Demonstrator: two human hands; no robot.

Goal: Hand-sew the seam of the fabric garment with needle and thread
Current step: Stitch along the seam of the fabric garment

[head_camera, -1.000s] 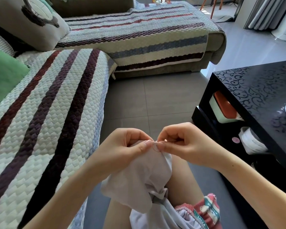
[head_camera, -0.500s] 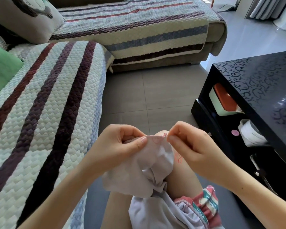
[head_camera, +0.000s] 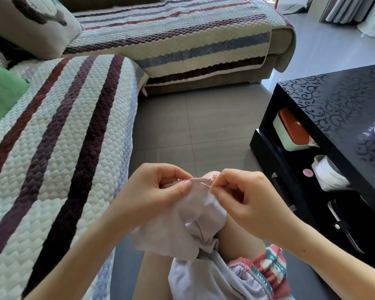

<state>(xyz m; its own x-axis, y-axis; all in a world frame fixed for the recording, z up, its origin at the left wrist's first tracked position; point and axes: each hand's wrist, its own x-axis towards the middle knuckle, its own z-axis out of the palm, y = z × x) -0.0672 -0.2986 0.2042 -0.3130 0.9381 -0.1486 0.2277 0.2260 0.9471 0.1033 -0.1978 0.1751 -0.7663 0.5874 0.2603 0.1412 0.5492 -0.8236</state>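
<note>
Garment [head_camera: 182, 219] pinched by left hand [head_camera: 152, 191], needle [head_camera: 205, 184] pinched by right hand [head_camera: 247, 198] just beside.

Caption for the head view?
Left hand pinches the fabric edge while the right hand holds a needle at the seam.
</note>
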